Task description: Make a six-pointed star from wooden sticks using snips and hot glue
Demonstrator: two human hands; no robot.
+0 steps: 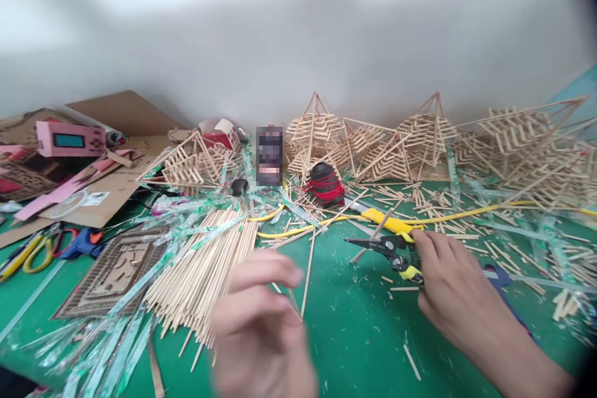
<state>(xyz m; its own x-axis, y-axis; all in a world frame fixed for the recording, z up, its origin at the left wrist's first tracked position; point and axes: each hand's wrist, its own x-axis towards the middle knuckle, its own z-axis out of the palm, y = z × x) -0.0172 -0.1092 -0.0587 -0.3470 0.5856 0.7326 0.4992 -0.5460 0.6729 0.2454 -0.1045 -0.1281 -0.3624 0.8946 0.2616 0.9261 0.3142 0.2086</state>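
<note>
My right hand closes over the handles of black-and-yellow pliers, their pointed jaws facing left. Just beyond the pliers lies a tool with a yellow handle and a metal shaft. My left hand is nearest the camera, blurred, with bent fingers standing apart and nothing visible held in them. Behind it lies a large bundle of thin wooden sticks. A few loose sticks lie just right of its fingertips. Red string or wire is wound around a dark rounded object.
Several pyramid-shaped stick frames line the wall. A yellow cord crosses the green table. Cut stick pieces are scattered at right. At left are plastic strips, a corrugated cardboard panel, scissors and a pink box.
</note>
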